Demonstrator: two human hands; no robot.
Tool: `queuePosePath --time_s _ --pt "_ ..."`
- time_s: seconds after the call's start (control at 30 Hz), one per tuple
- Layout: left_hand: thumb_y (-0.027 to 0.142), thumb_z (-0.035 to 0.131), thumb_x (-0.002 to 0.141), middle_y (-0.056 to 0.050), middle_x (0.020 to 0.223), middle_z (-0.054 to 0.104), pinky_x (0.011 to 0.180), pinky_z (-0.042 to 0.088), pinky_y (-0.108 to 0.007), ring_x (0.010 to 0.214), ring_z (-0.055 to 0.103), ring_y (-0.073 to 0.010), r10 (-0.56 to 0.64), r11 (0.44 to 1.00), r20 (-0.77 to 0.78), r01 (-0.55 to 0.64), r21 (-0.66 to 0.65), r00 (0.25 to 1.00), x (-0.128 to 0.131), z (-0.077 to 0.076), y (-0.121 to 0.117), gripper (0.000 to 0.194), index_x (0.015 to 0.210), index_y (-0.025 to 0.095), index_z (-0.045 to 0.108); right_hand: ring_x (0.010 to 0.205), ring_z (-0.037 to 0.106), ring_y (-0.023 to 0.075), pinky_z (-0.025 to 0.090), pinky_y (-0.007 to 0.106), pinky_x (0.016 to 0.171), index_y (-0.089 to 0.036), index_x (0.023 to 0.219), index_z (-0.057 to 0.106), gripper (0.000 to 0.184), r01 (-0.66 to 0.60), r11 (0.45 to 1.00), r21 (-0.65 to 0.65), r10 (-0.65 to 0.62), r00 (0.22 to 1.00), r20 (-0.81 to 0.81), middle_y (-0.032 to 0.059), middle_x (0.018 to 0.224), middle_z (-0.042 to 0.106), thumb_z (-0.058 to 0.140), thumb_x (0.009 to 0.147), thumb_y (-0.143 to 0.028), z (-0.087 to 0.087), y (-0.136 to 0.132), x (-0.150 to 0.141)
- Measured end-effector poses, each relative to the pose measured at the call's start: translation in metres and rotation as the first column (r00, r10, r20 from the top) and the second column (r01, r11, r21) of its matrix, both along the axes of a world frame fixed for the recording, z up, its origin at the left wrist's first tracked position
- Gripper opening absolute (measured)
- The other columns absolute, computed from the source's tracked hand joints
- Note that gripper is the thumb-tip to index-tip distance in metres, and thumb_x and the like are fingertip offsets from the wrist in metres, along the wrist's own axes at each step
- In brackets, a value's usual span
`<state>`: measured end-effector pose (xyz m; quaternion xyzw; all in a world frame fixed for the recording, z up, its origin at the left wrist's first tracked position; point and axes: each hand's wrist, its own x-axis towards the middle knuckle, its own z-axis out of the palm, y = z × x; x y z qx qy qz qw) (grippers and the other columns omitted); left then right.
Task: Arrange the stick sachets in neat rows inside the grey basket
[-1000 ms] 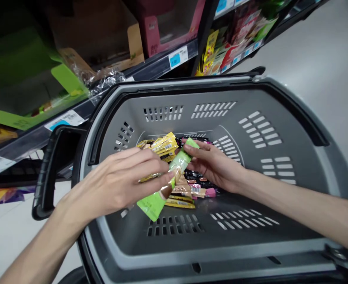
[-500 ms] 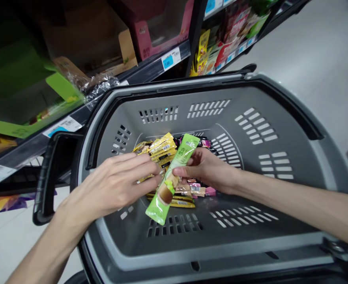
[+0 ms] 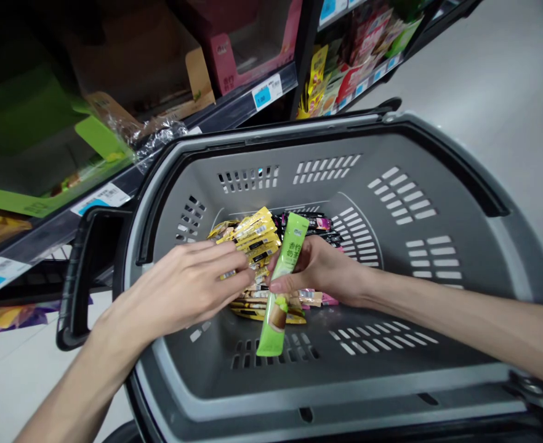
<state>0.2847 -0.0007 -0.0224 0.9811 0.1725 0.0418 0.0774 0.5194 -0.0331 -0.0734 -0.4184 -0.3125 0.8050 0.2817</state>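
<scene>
My right hand (image 3: 315, 271) pinches a long light-green snack packet (image 3: 281, 284) near its middle and holds it almost upright over a grey plastic shopping basket (image 3: 391, 197). My left hand (image 3: 186, 289) hovers just left of the packet with its fingers stretched toward a pile of yellow packets (image 3: 252, 231); it holds nothing. Under both hands lies a heap of several small snack packets, yellow, pink (image 3: 327, 299) and dark ones, on the basket floor.
Store shelves (image 3: 234, 104) run along the left with price tags, a pink display box (image 3: 248, 37), green cartons (image 3: 36, 135) and crinkled plastic wrap. The basket's black handle (image 3: 75, 277) hangs at its left side. Pale floor lies at the upper right.
My left hand has let go of the green packet. My right hand has taken it at the middle and swung it from slanted to nearly upright.
</scene>
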Motion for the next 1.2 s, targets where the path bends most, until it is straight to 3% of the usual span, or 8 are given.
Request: queuePosePath --time_s 0.2,0.4,0.57,0.73,1.1,1.2 --pt "0.02 0.049 0.099 -0.001 0.084 0.062 0.069 0.044 -0.033 0.079 0.057 -0.018 -0.013 1.0 -0.04 0.012 -0.021 0.999 -0.0025 0.0012 -0.001 0.023 0.119 0.019 0.061 0.068 0.064 0.0112 0.052 0.023 0.066 -0.015 0.079 0.076 0.025 0.085 0.996 -0.025 -0.085 0.996 0.007 0.0009 0.079 0.074 0.092 0.061 -0.023 -0.0016 -0.0002 0.0011" --pt "0.014 0.048 0.098 -0.001 0.087 0.063 0.065 0.04 -0.033 0.078 0.055 -0.0181 -0.062 0.998 -0.061 0.061 -0.02 0.996 -0.0028 0.006 -0.0014 0.045 0.142 0.02 0.044 0.07 0.067 0.0109 0.053 0.022 0.069 -0.013 0.078 0.076 0.019 0.061 0.996 -0.066 -0.066 0.995 -0.074 0.003 0.078 0.075 0.089 0.069 -0.024 -0.0001 0.0007 0.0015" --pt "0.021 0.045 0.101 0.0 0.078 0.059 0.064 0.037 -0.032 0.072 0.051 -0.0171 -0.085 0.996 -0.035 0.084 -0.026 0.996 -0.0017 0.0067 -0.0003 0.036 0.136 0.019 0.05 0.071 0.069 0.0109 0.055 0.023 0.071 -0.015 0.083 0.078 0.018 0.073 0.997 -0.019 -0.074 0.99 -0.12 0.002 0.081 0.077 0.088 0.069 -0.02 -0.0036 0.0003 0.0009" --pt "0.019 0.048 0.099 0.0 0.076 0.058 0.063 0.036 -0.031 0.07 0.05 -0.0159 -0.074 0.997 0.008 0.074 -0.021 0.997 -0.0014 0.0079 -0.0004 0.026 0.123 0.02 0.059 0.073 0.071 0.0137 0.058 0.027 0.075 -0.016 0.081 0.078 0.022 0.089 0.995 -0.034 -0.091 0.994 -0.063 0.0019 0.082 0.078 0.091 0.064 -0.022 -0.005 -0.0012 0.0" --pt "0.02 0.05 0.099 0.001 0.077 0.059 0.062 0.036 -0.031 0.07 0.052 -0.0161 -0.074 0.997 -0.008 0.074 -0.016 0.997 -0.0002 0.0081 -0.0012 0.026 0.124 0.02 0.058 0.072 0.069 0.0125 0.056 0.027 0.076 -0.018 0.083 0.078 0.02 0.072 0.997 -0.012 -0.073 0.996 -0.053 0.0008 0.081 0.076 0.089 0.068 -0.027 -0.0059 -0.0013 0.0017" --pt "0.018 0.049 0.099 -0.002 0.085 0.063 0.066 0.041 -0.032 0.079 0.055 -0.0175 -0.08 0.996 0.0 0.08 -0.044 0.997 -0.0016 0.0082 -0.0016 0.028 0.126 0.017 0.056 0.076 0.069 0.0121 0.057 0.026 0.079 -0.018 0.086 0.076 0.02 0.125 0.991 -0.048 -0.129 0.989 -0.077 0.001 0.086 0.076 0.088 0.071 -0.025 -0.0069 0.0003 0.0025"
